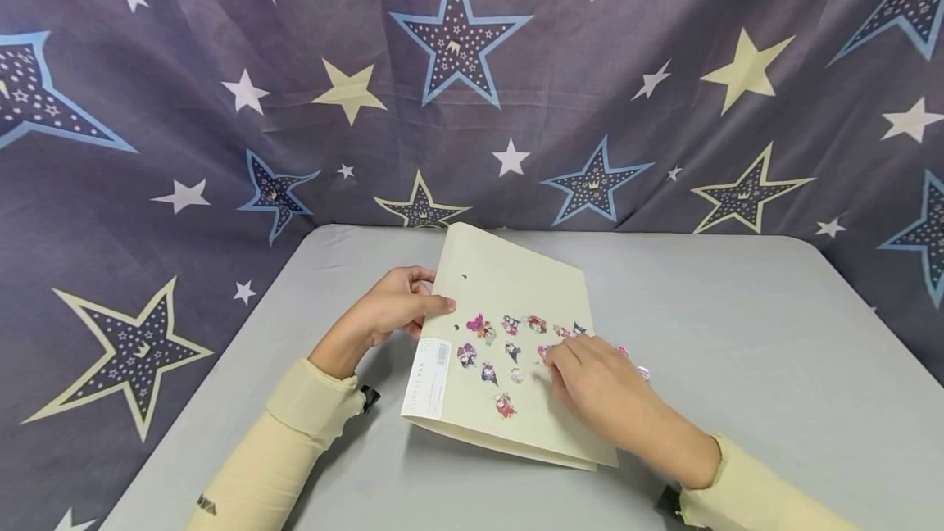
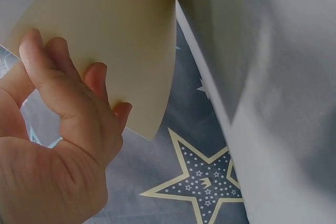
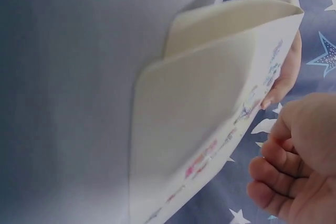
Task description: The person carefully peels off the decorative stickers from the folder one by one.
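Both hands work at a cream folder lying near the middle of a grey table; the left hand pinches the folder's left edge, thumb on top of the cover and fingers curled underneath; the right hand lies over the cover's right part, fingers bent, fingertips down among the stickers, though whether they pinch one I cannot tell.

From the head view the cover's face shows: roughly a dozen small colourful stickers in loose rows, some hidden under the right hand, two punched holes near the left edge, and one white label at the near left corner. The left wrist view gives what the head view hides: the fingers pressed against the cover's plain underside, the sheet lifted and bowed off the table. The right wrist view looks along the edge: two leaves parted like a mouth, the stickers seen as a thin streak, the right hand loosely curled beside them, the left hand's fingers at the far end.

Bare table lies open on every side of the folder, widest to the right; the near edge sits close under the sleeves; beyond, a grey cloth with stars hangs behind the table's far and side edges.
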`<state>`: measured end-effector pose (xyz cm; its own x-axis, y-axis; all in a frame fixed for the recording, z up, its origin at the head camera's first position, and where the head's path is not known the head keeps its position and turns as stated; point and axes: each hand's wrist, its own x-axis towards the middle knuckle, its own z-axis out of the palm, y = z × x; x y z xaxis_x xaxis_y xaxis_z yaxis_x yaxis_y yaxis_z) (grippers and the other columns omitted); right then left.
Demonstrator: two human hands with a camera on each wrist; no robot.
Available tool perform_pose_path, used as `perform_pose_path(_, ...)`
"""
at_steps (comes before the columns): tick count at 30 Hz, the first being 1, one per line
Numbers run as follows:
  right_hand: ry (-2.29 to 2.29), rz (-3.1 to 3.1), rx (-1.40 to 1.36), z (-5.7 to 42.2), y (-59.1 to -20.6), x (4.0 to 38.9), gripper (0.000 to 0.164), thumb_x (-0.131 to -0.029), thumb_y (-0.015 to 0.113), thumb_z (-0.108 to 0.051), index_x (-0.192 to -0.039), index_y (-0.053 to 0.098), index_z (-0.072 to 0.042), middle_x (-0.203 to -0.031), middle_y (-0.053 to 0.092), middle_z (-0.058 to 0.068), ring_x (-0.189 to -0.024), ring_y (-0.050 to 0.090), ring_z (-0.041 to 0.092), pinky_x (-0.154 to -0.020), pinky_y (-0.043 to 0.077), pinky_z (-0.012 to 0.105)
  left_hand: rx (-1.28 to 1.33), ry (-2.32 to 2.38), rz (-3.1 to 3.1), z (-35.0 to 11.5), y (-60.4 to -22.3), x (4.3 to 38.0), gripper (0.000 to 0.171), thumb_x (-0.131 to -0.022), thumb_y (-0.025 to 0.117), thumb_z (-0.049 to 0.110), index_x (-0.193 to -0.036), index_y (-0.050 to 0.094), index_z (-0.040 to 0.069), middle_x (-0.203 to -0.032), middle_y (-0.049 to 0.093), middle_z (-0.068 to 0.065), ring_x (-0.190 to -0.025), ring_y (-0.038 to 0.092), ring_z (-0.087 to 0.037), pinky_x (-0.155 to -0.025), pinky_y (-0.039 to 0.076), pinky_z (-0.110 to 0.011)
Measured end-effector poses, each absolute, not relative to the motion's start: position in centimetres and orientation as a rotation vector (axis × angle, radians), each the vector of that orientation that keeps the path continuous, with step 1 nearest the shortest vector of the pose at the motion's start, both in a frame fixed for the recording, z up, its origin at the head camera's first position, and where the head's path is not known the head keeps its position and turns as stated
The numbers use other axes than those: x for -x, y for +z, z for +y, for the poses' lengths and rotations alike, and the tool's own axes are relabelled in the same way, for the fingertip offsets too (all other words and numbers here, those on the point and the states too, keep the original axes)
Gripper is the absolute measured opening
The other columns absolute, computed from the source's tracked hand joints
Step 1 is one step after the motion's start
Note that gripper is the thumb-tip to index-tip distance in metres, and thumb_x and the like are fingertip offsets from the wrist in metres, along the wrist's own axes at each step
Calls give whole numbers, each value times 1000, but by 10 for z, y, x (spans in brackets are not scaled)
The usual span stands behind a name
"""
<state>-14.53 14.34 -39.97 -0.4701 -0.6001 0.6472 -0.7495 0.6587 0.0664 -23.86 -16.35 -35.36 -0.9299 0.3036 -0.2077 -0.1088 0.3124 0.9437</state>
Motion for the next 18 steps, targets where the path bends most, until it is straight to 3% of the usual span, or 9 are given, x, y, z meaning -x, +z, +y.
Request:
perform_pose_path(10, 140, -2461, -870, 167, -376, 149, 22, -76, 80, 2, -83, 61, -4, -74, 58, 3, -65, 53, 20, -58, 50, 34, -165, 1644, 2243, -163, -355, 240, 59, -87, 76, 8, -137, 47, -6, -82, 65, -10, -63, 71, -20, -48, 57, -28)
perform_pose_path(18, 22, -2735, -710, 194, -364, 158, 21, -80, 76, 1, -76, 56, -4, -67, 52, 4, -58, 51, 20, -50, 48, 35, -163, 1638, 2250, -164, -356, 240, 60, -87, 76, 8, -137, 46, -7, -83, 64, -10, -63, 70, -20, -48, 58, -28)
